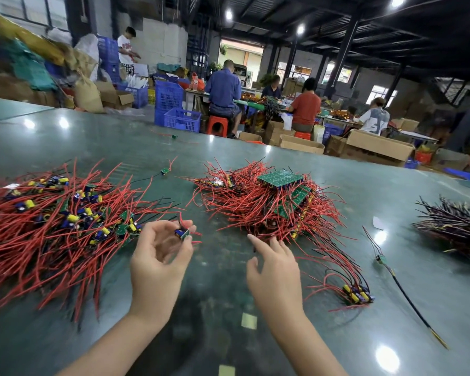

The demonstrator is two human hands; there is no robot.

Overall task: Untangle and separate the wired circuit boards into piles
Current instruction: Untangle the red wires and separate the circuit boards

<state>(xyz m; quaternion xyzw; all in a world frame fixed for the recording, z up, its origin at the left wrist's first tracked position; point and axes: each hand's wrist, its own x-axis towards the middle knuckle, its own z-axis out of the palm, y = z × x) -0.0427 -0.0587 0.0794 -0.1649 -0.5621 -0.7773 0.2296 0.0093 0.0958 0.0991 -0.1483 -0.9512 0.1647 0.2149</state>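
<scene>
My left hand pinches a small green circuit board with a blue capacitor and red and black wires, just right of a wide pile of separated boards with red wires. My right hand hovers with relaxed, spread fingers, its fingertips at the near edge of the tangled heap of boards and red wires. A green panel of boards sits on top of that heap. A small bundle of boards with yellow capacitors lies to the right of my right hand.
All of this lies on a glossy green table. A dark-wired pile sits at the right edge. Single boards lie at the far middle, further back and to the right. Several people work at tables beyond.
</scene>
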